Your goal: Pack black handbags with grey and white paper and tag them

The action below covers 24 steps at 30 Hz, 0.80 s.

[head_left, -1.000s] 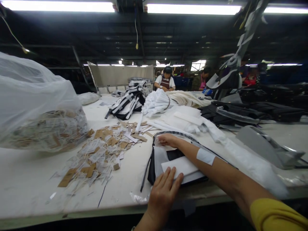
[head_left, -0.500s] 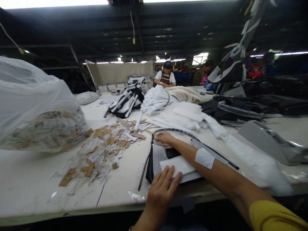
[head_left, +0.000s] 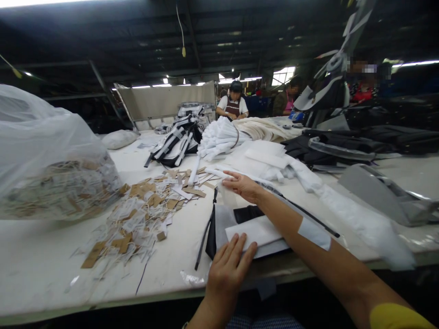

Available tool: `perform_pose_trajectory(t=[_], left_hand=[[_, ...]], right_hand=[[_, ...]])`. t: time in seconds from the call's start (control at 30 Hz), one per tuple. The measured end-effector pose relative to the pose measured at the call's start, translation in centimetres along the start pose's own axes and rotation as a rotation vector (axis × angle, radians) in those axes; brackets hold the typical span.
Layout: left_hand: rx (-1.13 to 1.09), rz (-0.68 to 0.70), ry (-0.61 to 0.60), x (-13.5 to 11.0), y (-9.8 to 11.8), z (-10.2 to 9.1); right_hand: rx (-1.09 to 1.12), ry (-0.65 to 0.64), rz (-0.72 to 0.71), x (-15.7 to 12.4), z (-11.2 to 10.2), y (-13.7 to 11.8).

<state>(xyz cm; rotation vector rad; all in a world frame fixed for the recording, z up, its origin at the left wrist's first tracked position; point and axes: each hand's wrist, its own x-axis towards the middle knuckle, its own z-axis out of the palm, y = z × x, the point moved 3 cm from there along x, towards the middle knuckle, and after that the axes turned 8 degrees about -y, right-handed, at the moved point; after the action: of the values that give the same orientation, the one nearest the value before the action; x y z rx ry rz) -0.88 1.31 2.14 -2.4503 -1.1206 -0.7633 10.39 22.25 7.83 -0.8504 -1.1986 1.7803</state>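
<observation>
A black handbag [head_left: 211,235] lies flat near the table's front edge, with pale grey wrapping over its body. On top of it rests a folded white padding sheet [head_left: 255,231]. My left hand [head_left: 228,267] presses on the sheet's near left corner, its fingers stretched out. Beyond the bag body my right hand [head_left: 242,186] reaches over the wrapped handle, fingers extended and apart, partly hiding it; whether it touches the handle I cannot tell. A dark strap end [head_left: 202,246] hangs along the bag's left side. A white patch [head_left: 314,232] sits on my right forearm.
Loose tags [head_left: 137,214] with strings are heaped left of the bag. Behind them stands a clear plastic sack [head_left: 58,151] of more tags. White rolls [head_left: 221,137], plastic film [head_left: 363,224] and black bags [head_left: 174,141] lie farther back. Co-workers [head_left: 233,103] are across the table.
My right hand has uncurled its fingers and shifted slightly up and right over the handle. My left hand stays on the sheet. The view has shifted a little.
</observation>
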Motion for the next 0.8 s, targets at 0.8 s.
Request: perform_pose_trajectory(t=[0.8], left_hand=[[-0.021,-0.043,0.002,0.3,0.2,-0.1]], right_hand=[[-1.454,-0.344,0.109,-1.8,2.2,3.5]])
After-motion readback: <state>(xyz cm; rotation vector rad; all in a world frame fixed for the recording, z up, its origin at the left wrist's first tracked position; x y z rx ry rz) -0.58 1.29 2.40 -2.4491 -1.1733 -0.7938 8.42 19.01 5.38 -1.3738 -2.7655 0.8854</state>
